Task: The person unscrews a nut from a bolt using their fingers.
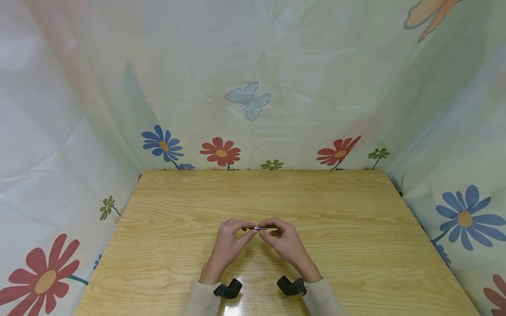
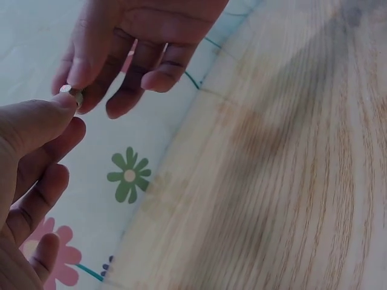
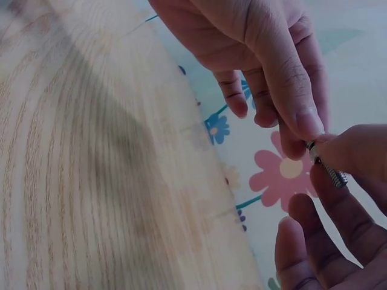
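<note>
A small metal bolt (image 1: 262,228) is held between both hands above the table. My left hand (image 1: 229,241) pinches its left end with thumb and forefinger. From the right, my right hand (image 1: 286,243) grips it with thumb and forefinger, fingertips right beside the left ones. In the right wrist view the threaded shank (image 3: 334,175) sticks out past the right fingertips toward the palm. A pale metal ring (image 3: 313,152) shows between the two pairs of fingertips. The left wrist view shows a silvery, angular metal piece (image 2: 71,93) there; fingers cover much of it. The other fingers are loosely bent.
The wood-grain table (image 1: 178,202) spreads beneath both hands. A curtain (image 1: 300,87) printed with flowers and a butterfly stands behind it and along both sides. Black wrist cameras (image 1: 228,289) sit on the pale sleeves (image 1: 203,300).
</note>
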{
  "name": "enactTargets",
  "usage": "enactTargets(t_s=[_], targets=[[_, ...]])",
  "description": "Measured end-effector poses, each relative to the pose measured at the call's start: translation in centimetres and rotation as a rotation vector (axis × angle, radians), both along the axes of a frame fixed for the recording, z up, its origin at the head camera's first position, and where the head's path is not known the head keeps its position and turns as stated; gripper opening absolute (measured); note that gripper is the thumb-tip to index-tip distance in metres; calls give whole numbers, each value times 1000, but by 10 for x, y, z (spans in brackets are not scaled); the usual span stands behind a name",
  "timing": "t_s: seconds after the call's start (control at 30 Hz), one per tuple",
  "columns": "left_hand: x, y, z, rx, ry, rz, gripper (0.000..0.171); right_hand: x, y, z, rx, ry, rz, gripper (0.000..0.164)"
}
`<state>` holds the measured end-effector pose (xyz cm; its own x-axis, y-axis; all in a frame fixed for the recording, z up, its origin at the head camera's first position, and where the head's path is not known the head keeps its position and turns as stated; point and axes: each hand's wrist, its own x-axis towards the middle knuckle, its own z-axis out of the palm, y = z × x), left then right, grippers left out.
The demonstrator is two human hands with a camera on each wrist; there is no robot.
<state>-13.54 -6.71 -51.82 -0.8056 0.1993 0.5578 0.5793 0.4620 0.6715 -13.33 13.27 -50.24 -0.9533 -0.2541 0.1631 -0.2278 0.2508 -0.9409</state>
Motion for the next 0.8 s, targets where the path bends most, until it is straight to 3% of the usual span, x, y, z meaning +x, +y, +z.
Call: enactTargets(t_s=[0.13,0.37,0.8], targets=[[0,1,-1,19,12,0,15,1,1,1,-18,25,-10,25],[0,2,0,20,31,6,17,1,1,1,27,-32,-86,22],[0,2,-1,20,40,-12,15,2,-1,2,29,-55,-54,13]])
